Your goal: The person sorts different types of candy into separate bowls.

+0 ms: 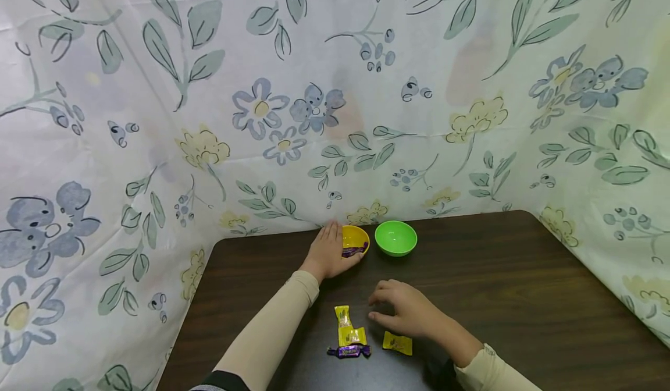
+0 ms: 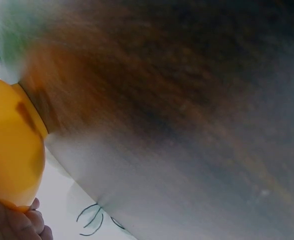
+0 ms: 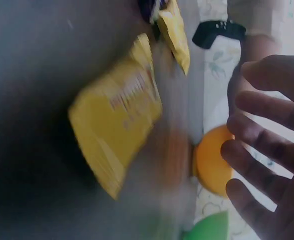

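Observation:
My left hand (image 1: 330, 252) holds the yellow bowl (image 1: 362, 235) at its left side, with the thumb across the front and the fingers along the far side. Purple-wrapped candies (image 1: 355, 250) lie inside that bowl. In the left wrist view, fingertips show beyond the bowl's lower edge. My right hand (image 1: 405, 309) hovers over the table with loosely bent fingers and nothing in them. Just below it lies a yellow-wrapped candy (image 1: 398, 343), large in the right wrist view. Further left are two more yellow candies (image 1: 352, 337) and a purple-wrapped candy (image 1: 349, 351).
A green bowl (image 1: 395, 238) stands right of the yellow one, near the far edge of the dark wooden table (image 1: 497, 280). A floral cloth (image 1: 314, 117) hangs behind the table and along both sides.

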Demonstrator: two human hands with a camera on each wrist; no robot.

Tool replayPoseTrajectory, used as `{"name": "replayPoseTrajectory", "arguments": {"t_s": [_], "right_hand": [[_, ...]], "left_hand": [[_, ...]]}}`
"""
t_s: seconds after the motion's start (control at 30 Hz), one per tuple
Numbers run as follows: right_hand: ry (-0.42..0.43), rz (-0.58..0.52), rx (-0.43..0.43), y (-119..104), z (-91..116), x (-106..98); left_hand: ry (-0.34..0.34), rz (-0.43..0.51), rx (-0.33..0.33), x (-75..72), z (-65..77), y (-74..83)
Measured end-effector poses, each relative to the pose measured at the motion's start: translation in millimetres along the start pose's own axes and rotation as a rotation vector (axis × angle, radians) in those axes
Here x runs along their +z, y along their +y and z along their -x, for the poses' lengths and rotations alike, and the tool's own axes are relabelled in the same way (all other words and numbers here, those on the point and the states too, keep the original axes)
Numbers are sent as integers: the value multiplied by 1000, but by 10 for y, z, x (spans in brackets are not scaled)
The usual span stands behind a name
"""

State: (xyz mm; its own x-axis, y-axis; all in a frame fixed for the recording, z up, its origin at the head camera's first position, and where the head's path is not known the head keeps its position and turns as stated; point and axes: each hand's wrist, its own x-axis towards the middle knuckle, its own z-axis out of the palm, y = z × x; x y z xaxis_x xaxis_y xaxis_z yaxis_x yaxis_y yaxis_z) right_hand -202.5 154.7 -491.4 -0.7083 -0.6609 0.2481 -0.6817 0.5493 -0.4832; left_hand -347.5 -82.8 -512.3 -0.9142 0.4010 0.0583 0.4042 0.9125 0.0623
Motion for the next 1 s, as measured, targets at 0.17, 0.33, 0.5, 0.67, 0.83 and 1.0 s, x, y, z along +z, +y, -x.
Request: {"name": "replayPoseTrajectory", "arguments": {"t_s": [0.17,0.33,0.5,0.67,0.83,1.0], "right_hand": [[-40,-13,-8,-89,61,78],[-76,19,-6,-160,99,155],[-103,67,-7,-214,135,212],[-126,75,-7,-258,155,260],[-123,122,-60,-318,149,303],[-144,166,-88,-372,146,343]], "left_hand": [[3,-4,-3,-3,5,5],[-3,-9,-5,1,8,4],[-8,0,-6,-14,19,10],[-9,0,-9,-18,19,8],[-8,-7,-11,-16,7,8],[-13,-15,-10,-30,25,22]]}}
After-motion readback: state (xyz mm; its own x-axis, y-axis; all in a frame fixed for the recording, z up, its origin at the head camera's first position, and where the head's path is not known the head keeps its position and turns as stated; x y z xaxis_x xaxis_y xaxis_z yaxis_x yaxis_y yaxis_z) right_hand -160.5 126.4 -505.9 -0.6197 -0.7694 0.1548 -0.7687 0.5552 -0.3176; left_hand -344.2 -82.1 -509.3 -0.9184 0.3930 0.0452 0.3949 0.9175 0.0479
